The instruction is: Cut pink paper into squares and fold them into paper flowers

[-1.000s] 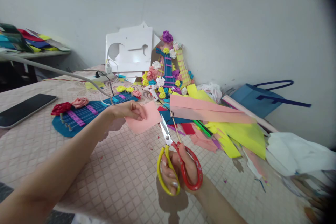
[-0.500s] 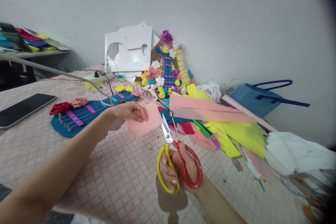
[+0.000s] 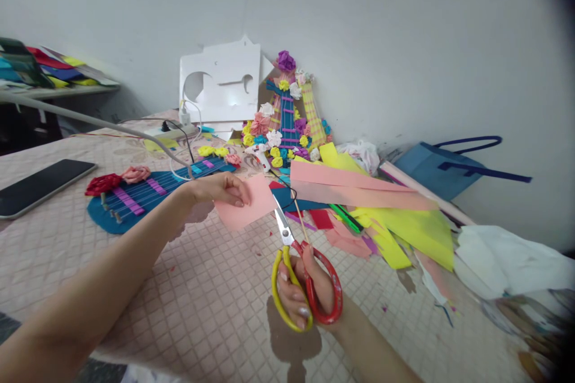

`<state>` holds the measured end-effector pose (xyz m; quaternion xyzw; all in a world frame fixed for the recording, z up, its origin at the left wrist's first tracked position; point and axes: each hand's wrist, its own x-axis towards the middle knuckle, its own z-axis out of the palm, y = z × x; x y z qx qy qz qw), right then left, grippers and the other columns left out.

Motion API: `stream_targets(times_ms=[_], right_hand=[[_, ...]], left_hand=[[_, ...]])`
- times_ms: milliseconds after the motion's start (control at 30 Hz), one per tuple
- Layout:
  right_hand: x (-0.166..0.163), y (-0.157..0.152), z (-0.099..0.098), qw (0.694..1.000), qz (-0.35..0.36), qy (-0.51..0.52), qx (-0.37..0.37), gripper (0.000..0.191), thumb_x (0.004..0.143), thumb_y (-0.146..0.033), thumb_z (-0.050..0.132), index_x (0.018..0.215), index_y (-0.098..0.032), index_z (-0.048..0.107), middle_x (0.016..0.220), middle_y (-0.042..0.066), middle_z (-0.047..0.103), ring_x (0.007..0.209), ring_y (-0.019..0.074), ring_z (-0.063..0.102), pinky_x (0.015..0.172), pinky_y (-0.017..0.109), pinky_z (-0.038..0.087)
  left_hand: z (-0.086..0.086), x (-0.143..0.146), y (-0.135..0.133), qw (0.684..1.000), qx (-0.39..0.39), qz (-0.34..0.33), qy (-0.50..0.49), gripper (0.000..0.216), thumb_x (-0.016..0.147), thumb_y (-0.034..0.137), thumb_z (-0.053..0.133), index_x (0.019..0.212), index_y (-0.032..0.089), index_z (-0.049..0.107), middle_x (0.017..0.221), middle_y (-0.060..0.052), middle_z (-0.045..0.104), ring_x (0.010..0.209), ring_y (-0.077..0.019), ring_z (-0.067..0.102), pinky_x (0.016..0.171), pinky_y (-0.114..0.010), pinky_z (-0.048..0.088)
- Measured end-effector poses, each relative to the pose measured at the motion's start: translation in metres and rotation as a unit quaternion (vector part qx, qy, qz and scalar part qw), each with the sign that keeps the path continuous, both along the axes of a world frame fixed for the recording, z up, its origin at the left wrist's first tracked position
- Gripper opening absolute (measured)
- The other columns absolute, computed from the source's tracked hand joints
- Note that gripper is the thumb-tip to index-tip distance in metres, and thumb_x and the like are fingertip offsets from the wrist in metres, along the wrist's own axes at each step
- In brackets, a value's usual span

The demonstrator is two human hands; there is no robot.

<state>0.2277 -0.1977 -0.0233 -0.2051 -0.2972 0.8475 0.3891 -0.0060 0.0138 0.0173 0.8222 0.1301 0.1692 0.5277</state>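
Between its thumb and fingers, my left hand (image 3: 227, 190) pinches a piece of pink paper (image 3: 254, 203) above the table. My right hand (image 3: 299, 287) is closed around the handles of a pair of scissors (image 3: 284, 230), one handle yellow and one red. The blades point up and away, their tips at the paper's right edge; whether they touch it I cannot tell. Behind my left wrist lies a blue guitar-shaped craft (image 3: 148, 188) with purple strips and red and pink paper flowers.
Pink strips (image 3: 359, 182), yellow paper (image 3: 417, 227) and a green cutter (image 3: 345, 219) lie to the right. A glue gun (image 3: 259, 157) sits before flower-covered guitar crafts (image 3: 287, 114) at the wall. On the left are a phone (image 3: 45, 187) and a power strip (image 3: 171, 130).
The scissor blades have drawn closer together, and the handles have come nearer each other. The tips have shifted slightly left toward the pink paper. My left hand is nearly still.
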Motion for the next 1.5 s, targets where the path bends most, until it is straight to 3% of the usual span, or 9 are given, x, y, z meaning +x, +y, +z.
stream_targets(times_ms=[200,967,1167,1500], right_hand=[[-0.002,-0.003,0.008,1.0,0.012,-0.009,0.002,0.068,0.078,-0.078,0.031,0.084,-0.014,0.054,0.056,-0.003,0.048,0.041,0.0075,0.044,0.04,0.024,0.047],[-0.002,-0.001,0.003,0.998,-0.038,-0.046,0.0,0.065,0.074,-0.079,0.035,0.077,-0.017,0.051,0.048,-0.008,0.041,0.032,0.0036,0.033,0.031,0.018,0.04],[-0.003,-0.002,0.008,0.999,-0.02,-0.042,-0.004,0.069,0.075,-0.081,0.031,0.083,-0.015,0.053,0.054,-0.004,0.047,0.039,0.0067,0.042,0.037,0.022,0.046],[-0.003,-0.002,0.01,0.999,-0.019,-0.042,0.007,0.065,0.078,-0.077,0.032,0.083,-0.015,0.052,0.057,-0.004,0.046,0.041,0.0075,0.041,0.038,0.022,0.041]], left_hand=[[0.004,0.004,-0.007,1.0,-0.006,-0.007,0.013,0.013,0.074,0.025,0.072,0.084,0.017,0.073,0.085,-0.004,0.071,0.078,-0.0114,0.063,0.074,-0.019,0.048],[0.004,0.006,-0.009,1.0,-0.016,-0.01,0.013,0.012,0.075,0.022,0.071,0.086,0.018,0.072,0.086,-0.004,0.071,0.08,-0.0111,0.063,0.074,-0.019,0.049],[0.009,0.009,-0.015,1.0,-0.006,-0.01,0.022,0.012,0.074,0.021,0.071,0.085,0.017,0.072,0.085,-0.005,0.071,0.08,-0.0122,0.064,0.075,-0.02,0.049],[0.008,0.014,-0.021,0.999,-0.021,-0.022,0.038,0.014,0.075,0.021,0.071,0.087,0.016,0.072,0.087,-0.006,0.071,0.083,-0.0134,0.064,0.077,-0.022,0.05]])
